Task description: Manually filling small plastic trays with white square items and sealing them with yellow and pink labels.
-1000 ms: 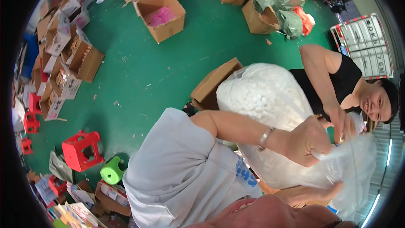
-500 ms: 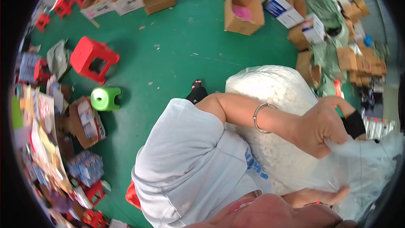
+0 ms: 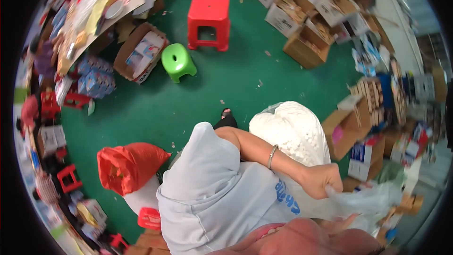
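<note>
My left hand (image 3: pixel 325 180), with a silver bangle (image 3: pixel 272 157) on its wrist, is closed in a fist around the gathered top of a large clear plastic bag (image 3: pixel 289 125). Small white pieces fill the bag, which stands on the floor at my right side. Loose clear film trails rightward from the fist, blurred by motion. Below it, near the film, my right hand (image 3: pixel 342 223) shows only in part; its fingers are smeared, so its grip is unclear.
A red stool (image 3: pixel 209 16) and a green stool (image 3: pixel 175 61) stand ahead on the green floor (image 3: pixel 207 94). An orange-red sack (image 3: pixel 132 166) is at my left. Open cartons (image 3: pixel 307 47) line the far right. People sit by tables (image 3: pixel 132 2) at left.
The view has swung to the right, with stools and cartons shifting across it. My left hand keeps hold of the plastic bag, and the loose film has swung.
</note>
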Demonstrator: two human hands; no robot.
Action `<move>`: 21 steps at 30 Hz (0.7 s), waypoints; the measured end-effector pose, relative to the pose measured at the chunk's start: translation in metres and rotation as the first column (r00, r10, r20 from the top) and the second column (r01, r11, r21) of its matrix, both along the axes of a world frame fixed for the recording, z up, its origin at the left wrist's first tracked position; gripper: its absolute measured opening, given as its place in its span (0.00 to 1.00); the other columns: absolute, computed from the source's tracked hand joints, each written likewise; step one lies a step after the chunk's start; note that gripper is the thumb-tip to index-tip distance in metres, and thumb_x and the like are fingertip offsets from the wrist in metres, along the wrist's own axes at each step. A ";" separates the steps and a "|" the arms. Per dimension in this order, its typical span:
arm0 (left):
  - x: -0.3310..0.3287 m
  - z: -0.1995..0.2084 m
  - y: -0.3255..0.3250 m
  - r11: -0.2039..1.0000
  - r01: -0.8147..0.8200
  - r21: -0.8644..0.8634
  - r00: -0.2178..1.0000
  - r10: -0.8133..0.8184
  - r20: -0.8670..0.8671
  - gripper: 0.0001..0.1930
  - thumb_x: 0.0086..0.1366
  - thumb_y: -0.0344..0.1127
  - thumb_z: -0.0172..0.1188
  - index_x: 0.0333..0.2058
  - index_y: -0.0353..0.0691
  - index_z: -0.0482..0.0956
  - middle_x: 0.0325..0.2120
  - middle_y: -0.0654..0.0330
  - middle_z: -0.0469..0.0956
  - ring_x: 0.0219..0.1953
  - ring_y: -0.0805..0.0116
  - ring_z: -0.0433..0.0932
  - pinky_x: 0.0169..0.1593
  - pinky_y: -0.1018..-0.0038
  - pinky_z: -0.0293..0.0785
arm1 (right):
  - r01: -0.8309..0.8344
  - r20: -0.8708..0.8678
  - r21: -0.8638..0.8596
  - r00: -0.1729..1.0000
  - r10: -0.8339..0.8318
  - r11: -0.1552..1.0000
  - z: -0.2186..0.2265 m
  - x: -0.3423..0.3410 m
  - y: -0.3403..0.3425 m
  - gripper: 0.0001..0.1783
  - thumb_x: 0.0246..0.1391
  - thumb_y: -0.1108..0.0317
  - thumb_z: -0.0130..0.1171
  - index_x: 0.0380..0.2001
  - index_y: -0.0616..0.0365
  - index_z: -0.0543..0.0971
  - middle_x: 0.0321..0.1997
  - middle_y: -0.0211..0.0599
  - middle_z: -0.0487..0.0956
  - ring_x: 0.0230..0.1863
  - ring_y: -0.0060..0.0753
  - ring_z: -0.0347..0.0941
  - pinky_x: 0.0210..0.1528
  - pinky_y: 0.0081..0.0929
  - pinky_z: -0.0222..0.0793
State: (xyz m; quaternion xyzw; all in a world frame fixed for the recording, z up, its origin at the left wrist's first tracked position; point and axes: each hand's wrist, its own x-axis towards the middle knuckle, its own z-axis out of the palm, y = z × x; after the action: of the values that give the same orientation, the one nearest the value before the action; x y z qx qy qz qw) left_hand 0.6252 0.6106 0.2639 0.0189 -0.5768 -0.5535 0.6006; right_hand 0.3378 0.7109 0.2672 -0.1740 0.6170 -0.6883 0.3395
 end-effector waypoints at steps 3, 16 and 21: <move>0.072 -0.004 -0.070 0.997 -0.005 -0.072 0.997 0.010 0.080 0.09 0.43 0.25 0.60 0.15 0.36 0.67 0.12 0.51 0.63 0.15 0.50 0.61 0.21 0.63 0.56 | -0.199 -0.128 0.035 0.971 0.202 0.979 -0.057 0.032 -0.089 0.37 0.66 0.48 0.54 0.66 0.68 0.65 0.67 0.52 0.67 0.65 0.50 0.66 0.69 0.47 0.61; 0.415 0.018 -0.522 0.769 -0.604 -0.207 0.789 0.614 -0.020 0.10 0.39 0.24 0.58 0.15 0.37 0.63 0.12 0.55 0.61 0.16 0.49 0.63 0.20 0.63 0.55 | -0.921 -0.430 -0.103 0.382 0.818 0.377 -0.069 0.347 -0.748 0.28 0.71 0.54 0.46 0.66 0.62 0.65 0.63 0.45 0.72 0.63 0.44 0.69 0.65 0.43 0.66; 0.540 0.028 -0.742 0.515 -0.792 -0.327 0.545 0.838 -0.001 0.17 0.50 0.31 0.61 0.14 0.40 0.60 0.12 0.60 0.58 0.15 0.56 0.63 0.19 0.65 0.55 | -0.844 -0.929 0.350 -0.257 0.266 0.407 -0.073 0.481 -1.071 0.29 0.71 0.56 0.45 0.68 0.61 0.63 0.71 0.46 0.66 0.70 0.45 0.64 0.70 0.44 0.61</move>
State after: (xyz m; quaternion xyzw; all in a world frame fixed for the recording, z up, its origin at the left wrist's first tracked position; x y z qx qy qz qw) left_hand 1.1653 -0.1309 0.2919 0.2434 -0.6192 -0.1115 0.7382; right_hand 0.8184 -0.3596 0.1940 -0.9084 0.3128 -0.2562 0.1064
